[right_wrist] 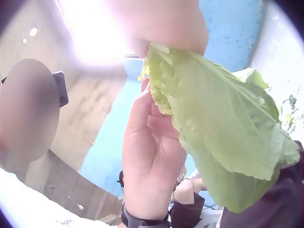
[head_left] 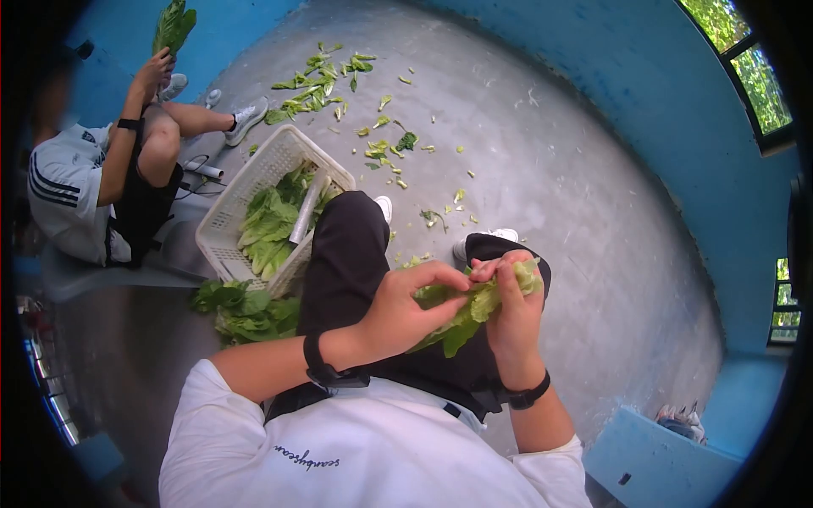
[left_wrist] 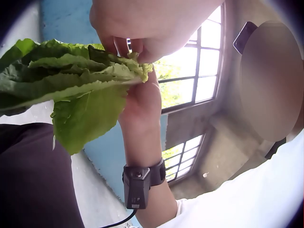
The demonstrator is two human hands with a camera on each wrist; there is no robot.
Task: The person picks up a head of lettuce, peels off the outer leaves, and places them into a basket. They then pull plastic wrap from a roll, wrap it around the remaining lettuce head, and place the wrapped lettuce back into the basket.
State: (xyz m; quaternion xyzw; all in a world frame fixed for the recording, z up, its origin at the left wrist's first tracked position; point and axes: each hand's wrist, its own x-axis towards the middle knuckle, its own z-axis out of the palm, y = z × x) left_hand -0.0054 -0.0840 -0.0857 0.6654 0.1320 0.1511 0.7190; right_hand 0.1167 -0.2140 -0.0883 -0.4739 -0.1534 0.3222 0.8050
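In front of my lap, my right hand (head_left: 515,317) grips a small head of leafy lettuce (head_left: 483,305) near its pale end, thumb upward. My left hand (head_left: 405,309) comes in from the other side, thumb and forefinger bent toward each other at the leaves. Seen from the left wrist, the lettuce (left_wrist: 71,80) spreads its darker leaves sideways, its cut-looking pale end by the fingertips. From the right wrist, a broad light-green leaf (right_wrist: 228,128) hangs down from under the right hand (right_wrist: 166,23), and the left palm (right_wrist: 156,152) faces the camera behind it.
A white plastic basket (head_left: 222,222) with lettuce leaves and a pale tube stands by my left knee. More greens (head_left: 250,313) lie beside it. Leaf scraps (head_left: 313,89) litter the floor. Another person (head_left: 80,182) sits at left holding a leafy bunch (head_left: 174,27).
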